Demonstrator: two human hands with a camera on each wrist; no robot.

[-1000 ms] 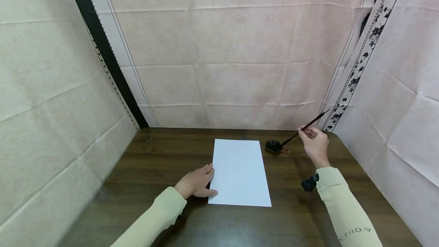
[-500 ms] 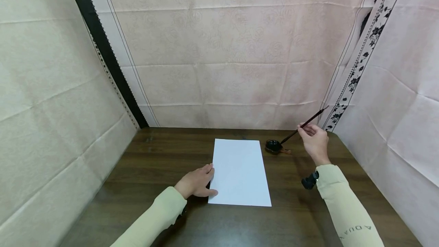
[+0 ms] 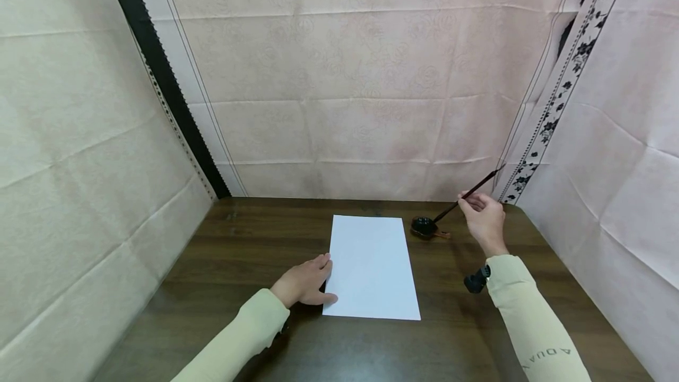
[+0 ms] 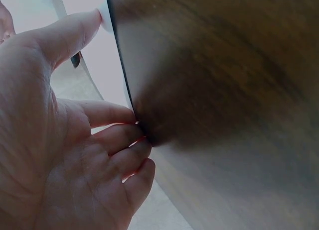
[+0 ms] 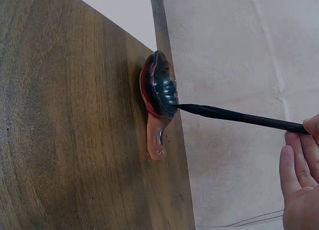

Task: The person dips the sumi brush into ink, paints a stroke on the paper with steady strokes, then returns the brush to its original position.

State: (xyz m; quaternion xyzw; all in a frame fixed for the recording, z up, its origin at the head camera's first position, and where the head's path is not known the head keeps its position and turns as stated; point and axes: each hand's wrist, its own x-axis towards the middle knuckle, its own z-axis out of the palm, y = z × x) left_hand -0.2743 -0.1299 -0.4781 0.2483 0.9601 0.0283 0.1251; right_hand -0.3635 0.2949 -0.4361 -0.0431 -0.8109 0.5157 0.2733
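In the head view my right hand (image 3: pixel 485 223) pinches the handle of a dark ink brush (image 3: pixel 478 185) between thumb and fingers. The brush slants down leftward, its pointed tip at the rim of a small black dish (image 3: pixel 423 227). Seen from the right wrist, the dish (image 5: pixel 155 85) is ladle-shaped, with dark shiny ink inside and a reddish-brown curved handle; the bristles (image 5: pixel 192 108) reach its edge. My left hand (image 3: pixel 303 282) rests on the left edge of a blank white sheet of paper (image 3: pixel 372 267), thumb on the sheet and fingers extended.
The brown wood-grain table (image 3: pixel 212 299) carries the paper and the dish, which stands near the far edge, right of the paper. Pale patterned cloth (image 3: pixel 339 87) hangs behind and at both sides. A black wrist device (image 3: pixel 477 280) sits on the right cuff.
My right hand and the brush have shifted slightly left, and the brush's tip is a little higher at the dish. The left hand and the paper have stayed in place.
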